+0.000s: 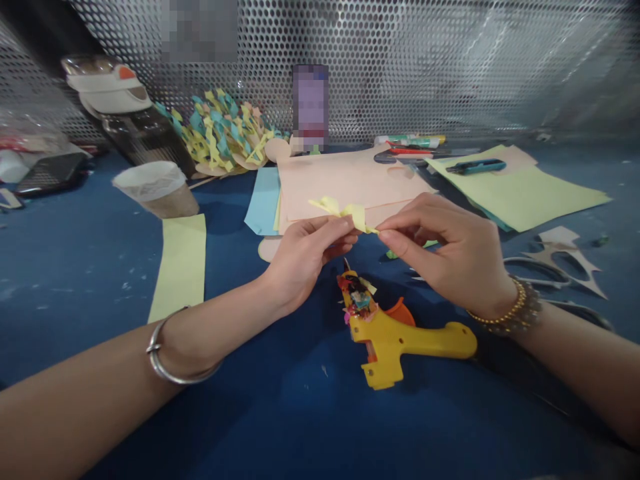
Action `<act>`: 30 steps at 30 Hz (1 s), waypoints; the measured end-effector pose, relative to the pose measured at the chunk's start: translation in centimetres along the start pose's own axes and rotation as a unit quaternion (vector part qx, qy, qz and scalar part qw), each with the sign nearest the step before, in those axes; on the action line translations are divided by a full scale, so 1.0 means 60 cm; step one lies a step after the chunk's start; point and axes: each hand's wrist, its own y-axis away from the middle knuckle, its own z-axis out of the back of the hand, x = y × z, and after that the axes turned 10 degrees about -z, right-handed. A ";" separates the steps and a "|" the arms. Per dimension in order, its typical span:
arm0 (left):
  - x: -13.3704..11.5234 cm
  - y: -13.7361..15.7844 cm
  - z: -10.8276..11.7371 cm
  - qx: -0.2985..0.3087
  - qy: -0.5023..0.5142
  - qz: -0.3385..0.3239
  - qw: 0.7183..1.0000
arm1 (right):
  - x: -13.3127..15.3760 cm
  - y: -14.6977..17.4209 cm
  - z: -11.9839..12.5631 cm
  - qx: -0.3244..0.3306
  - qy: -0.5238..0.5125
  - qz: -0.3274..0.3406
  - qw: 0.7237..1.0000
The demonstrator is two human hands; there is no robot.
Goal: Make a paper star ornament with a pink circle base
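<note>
A curled yellow paper strip (358, 216) is stretched between my two hands above the middle of the table. My left hand (310, 260) pinches it between thumb and fingers near its middle. At its right end, my right hand (447, 250) grips the tip between thumb and forefinger. Just below the hands lies a yellow hot glue gun (410, 340), its nozzle pointing away from me and its front smeared with coloured scraps. Pale peach paper sheets (340, 175) lie behind the strip, over light blue paper (264, 200).
Left are a yellow paper piece (180, 267), a paper cup (159, 187) and a dark bottle (145, 127). Curly paper decorations (225, 133) and a phone (311, 107) stand behind. Right are yellow sheets (545, 190) under a teal cutter (477, 167), and scissors (537, 272) partly behind my wrist.
</note>
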 end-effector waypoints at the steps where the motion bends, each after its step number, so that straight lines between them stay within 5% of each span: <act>1: 0.000 0.000 0.000 0.001 0.000 0.001 1.000 | 0.000 0.000 0.000 0.001 -0.002 0.000 1.000; 30: 0.001 0.000 0.000 -0.004 0.005 0.000 1.000 | -0.003 -0.002 -0.004 0.063 -0.071 -0.073 0.993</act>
